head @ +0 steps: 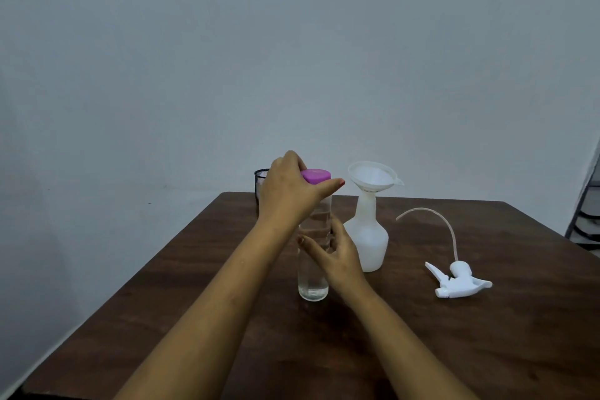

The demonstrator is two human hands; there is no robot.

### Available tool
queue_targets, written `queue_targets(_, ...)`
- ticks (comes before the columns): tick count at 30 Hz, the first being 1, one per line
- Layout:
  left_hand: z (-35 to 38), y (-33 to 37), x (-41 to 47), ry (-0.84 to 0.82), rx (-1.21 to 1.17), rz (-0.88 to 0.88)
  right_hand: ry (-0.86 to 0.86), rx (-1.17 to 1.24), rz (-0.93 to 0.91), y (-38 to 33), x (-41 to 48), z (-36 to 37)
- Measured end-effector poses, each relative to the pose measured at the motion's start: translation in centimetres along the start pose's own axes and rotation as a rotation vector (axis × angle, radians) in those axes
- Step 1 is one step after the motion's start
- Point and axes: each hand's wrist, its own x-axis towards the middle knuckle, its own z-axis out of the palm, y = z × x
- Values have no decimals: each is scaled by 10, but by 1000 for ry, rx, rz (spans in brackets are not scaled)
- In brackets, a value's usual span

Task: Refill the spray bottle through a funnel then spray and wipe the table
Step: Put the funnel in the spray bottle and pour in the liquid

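Purple lid (315,176) is gripped by the left hand (289,191), the clear bottle (313,279) by the right hand (341,256).

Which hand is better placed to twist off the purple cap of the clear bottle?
Left. The left hand grips the purple cap from above; the right hand holds the clear bottle lower down, so it would probably serve better to steady it.

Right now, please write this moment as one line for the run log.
left hand grips purple cap | right hand holds clear bottle | funnel seated in spray bottle | spray head lying on table
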Motion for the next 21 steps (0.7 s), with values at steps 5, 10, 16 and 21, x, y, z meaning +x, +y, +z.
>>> queue_targets(5,9,12,-1,-109,-191,-52,-5,5,-4,0,-1,0)
queue_targets(10,-13,4,-9,-210,-329,-59,-14,13,6,4,1,-1)
queue_targets(16,-48,-23,-4,-146,-445,-83,-29,39,13,6,2,-1)
queue_targets(21,-27,-18,8,-255,-461,-43,-23,53,7,4,1,-1)
